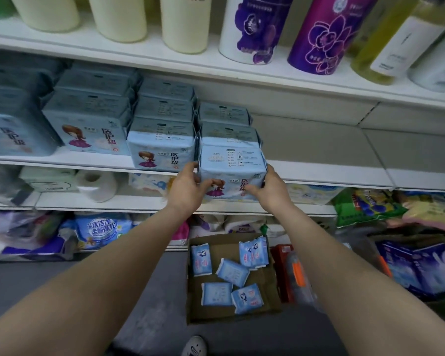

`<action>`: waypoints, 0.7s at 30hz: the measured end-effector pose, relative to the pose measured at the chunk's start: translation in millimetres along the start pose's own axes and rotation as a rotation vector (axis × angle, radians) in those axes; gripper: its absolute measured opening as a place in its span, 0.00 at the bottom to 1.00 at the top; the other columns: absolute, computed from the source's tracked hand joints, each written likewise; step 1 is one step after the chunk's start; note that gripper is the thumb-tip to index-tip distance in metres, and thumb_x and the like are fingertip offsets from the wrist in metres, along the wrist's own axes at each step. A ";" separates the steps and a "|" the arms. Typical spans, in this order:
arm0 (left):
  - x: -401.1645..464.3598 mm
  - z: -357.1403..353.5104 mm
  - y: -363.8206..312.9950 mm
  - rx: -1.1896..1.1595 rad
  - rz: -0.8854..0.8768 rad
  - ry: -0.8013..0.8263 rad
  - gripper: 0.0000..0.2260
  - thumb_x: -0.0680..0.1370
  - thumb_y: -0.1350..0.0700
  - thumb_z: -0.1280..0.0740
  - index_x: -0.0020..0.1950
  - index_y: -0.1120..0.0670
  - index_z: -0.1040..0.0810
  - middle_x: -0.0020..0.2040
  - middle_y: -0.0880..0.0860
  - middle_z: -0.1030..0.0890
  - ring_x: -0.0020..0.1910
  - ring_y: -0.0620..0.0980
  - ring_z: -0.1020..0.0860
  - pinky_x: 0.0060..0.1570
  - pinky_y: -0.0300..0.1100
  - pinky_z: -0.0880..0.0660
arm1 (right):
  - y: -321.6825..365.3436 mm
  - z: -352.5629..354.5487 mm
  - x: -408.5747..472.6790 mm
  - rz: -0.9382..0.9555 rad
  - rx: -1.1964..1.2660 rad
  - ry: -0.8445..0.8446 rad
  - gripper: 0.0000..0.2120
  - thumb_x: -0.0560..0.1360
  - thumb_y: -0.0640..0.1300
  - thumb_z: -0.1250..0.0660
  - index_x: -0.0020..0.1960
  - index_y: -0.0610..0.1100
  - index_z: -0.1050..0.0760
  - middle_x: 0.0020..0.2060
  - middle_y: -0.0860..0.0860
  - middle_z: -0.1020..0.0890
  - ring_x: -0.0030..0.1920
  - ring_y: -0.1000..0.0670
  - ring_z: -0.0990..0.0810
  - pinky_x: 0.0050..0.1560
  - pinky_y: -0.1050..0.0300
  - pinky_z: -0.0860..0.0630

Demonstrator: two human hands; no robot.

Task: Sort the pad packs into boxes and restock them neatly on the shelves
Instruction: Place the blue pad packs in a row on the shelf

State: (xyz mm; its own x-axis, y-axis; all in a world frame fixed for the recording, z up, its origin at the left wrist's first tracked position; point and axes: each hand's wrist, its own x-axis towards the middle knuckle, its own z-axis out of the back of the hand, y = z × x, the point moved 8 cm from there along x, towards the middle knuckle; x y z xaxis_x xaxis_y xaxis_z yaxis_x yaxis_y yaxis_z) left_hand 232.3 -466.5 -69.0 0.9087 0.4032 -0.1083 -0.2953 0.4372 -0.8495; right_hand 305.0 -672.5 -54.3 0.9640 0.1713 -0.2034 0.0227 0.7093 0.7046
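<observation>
Pale-blue plastic wraps the pad pack [232, 173] that both hands hold at the front edge of the middle shelf [332, 176]: the left hand [186, 187] has its grip curled round the pack's left side, and the right hand [266, 187] pinches its right side, the fingers covering part of the printed cartoon girl. Two like packs [225, 124] sit in a row behind it, and taller stacks [162, 129] stand just to the left, their far rows dim and blurred. Above, bottles [316, 34] are cut off by the frame. Below, between the forearms, a cardboard box [265, 291] on the floor holds five small blue packets [233, 272]. A shoe [193, 346] shows at the bottom edge.
</observation>
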 end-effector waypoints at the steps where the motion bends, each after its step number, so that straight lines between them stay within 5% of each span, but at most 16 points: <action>1: 1.8 -1.1 -1.4 -0.004 -0.009 -0.007 0.22 0.77 0.52 0.30 0.68 0.55 0.31 0.40 0.45 0.26 0.42 0.49 0.24 0.43 0.40 0.31 | -1.0 1.0 3.6 0.000 -0.003 -0.004 0.28 0.73 0.39 0.27 0.70 0.45 0.33 0.63 0.44 0.23 0.62 0.44 0.24 0.62 0.48 0.26; 7: 9.6 -4.4 -11.2 -0.088 -0.043 -0.045 0.23 0.77 0.53 0.31 0.70 0.54 0.32 0.43 0.46 0.26 0.47 0.54 0.19 0.49 0.52 0.20 | -4.2 5.7 18.8 0.010 -0.046 0.004 0.26 0.72 0.45 0.26 0.68 0.45 0.31 0.60 0.44 0.23 0.59 0.44 0.23 0.60 0.47 0.25; 12: 18.7 1.0 -8.8 -0.085 -0.072 -0.062 0.26 0.72 0.41 0.35 0.68 0.46 0.33 0.50 0.51 0.24 0.48 0.52 0.18 0.49 0.54 0.20 | 3.4 6.1 26.3 0.046 -0.027 0.006 0.26 0.73 0.45 0.29 0.69 0.47 0.32 0.58 0.49 0.27 0.56 0.50 0.25 0.59 0.54 0.26; 16: 22.2 2.6 -4.8 -0.055 -0.079 -0.060 0.22 0.78 0.56 0.34 0.71 0.48 0.34 0.52 0.50 0.26 0.50 0.52 0.20 0.53 0.55 0.22 | 4.7 -2.3 34.3 0.039 -0.040 0.004 0.24 0.77 0.41 0.33 0.71 0.45 0.35 0.56 0.50 0.34 0.53 0.53 0.31 0.54 0.64 0.34; 21: 21.4 -6.0 0.9 -0.121 -0.041 -0.025 0.20 0.79 0.63 0.36 0.70 0.53 0.35 0.64 0.49 0.26 0.61 0.47 0.23 0.62 0.49 0.25 | 7.8 -12.9 46.0 0.032 0.030 -0.013 0.31 0.76 0.35 0.37 0.76 0.49 0.42 0.67 0.48 0.33 0.63 0.50 0.30 0.63 0.55 0.29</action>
State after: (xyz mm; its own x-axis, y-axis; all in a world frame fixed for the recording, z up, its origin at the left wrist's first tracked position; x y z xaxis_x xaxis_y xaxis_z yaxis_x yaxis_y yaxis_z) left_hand 253.2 -462.2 -75.2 0.9110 0.4079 -0.0609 -0.2194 0.3542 -0.9091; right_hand 346.1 -650.2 -66.9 0.9676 0.1849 -0.1717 -0.0008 0.6828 0.7306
